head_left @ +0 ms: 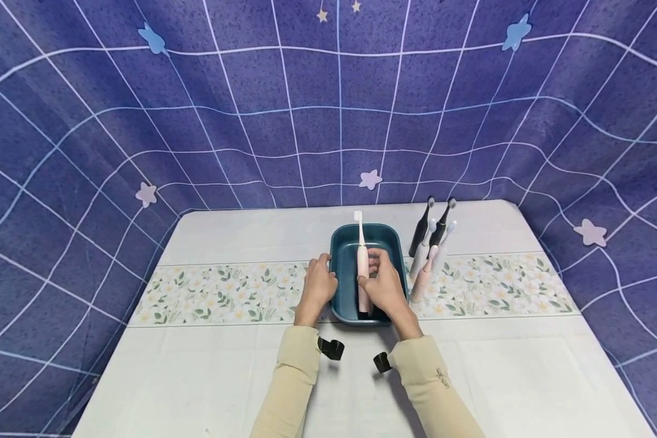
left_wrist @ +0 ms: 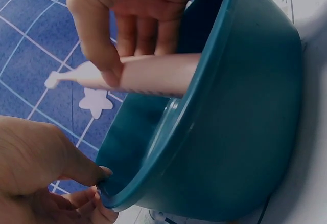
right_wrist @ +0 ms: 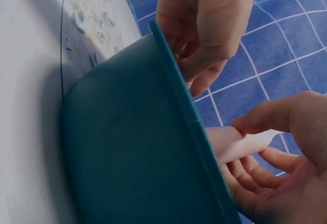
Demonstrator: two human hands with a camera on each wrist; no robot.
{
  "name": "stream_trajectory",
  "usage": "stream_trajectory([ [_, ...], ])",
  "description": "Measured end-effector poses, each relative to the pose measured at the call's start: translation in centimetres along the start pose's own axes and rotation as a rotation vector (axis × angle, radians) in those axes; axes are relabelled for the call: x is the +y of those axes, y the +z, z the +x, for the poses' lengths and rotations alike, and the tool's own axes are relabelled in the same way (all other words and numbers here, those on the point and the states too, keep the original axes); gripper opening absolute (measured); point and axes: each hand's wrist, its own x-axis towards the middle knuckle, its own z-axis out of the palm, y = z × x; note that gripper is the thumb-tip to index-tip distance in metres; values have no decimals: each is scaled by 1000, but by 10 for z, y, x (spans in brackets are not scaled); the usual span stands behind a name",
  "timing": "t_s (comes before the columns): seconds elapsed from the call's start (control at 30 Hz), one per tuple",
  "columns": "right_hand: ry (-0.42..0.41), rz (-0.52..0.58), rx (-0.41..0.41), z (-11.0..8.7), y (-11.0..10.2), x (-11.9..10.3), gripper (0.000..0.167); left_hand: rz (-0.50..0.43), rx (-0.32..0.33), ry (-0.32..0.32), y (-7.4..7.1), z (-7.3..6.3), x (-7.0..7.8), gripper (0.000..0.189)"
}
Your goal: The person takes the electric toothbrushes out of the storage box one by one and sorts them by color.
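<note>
My right hand (head_left: 384, 283) grips a pale pink electric toothbrush (head_left: 363, 267) by its handle, thumb on one side and fingers on the other. The brush stands upright within the dark teal basin (head_left: 339, 304), its white head above the far rim in the head view. My left hand (head_left: 319, 282) pinches the basin's left rim between thumb and fingers, which shows closely in the left wrist view. In the right wrist view the basin wall (right_wrist: 127, 127) hides the lower end of the toothbrush handle (right_wrist: 225, 141).
Right of the basin several electric toothbrushes stand upright: black ones (head_left: 420, 232), white ones (head_left: 420, 260) and a pink one (head_left: 423, 281). They are close to the basin. A floral strip (head_left: 224, 292) crosses the white table (head_left: 208, 365); a blue grid-patterned curtain (head_left: 252, 134) surrounds it.
</note>
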Motion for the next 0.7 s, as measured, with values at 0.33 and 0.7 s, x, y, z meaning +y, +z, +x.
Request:
stream_trajectory([
  [0.33,-97,154,37,-10,-9,-8,60,11,6,14,-1,0,0,40],
  [0.7,-195,206,53,-34,-28,-27,59,17,0,-1,1,1,0,41],
])
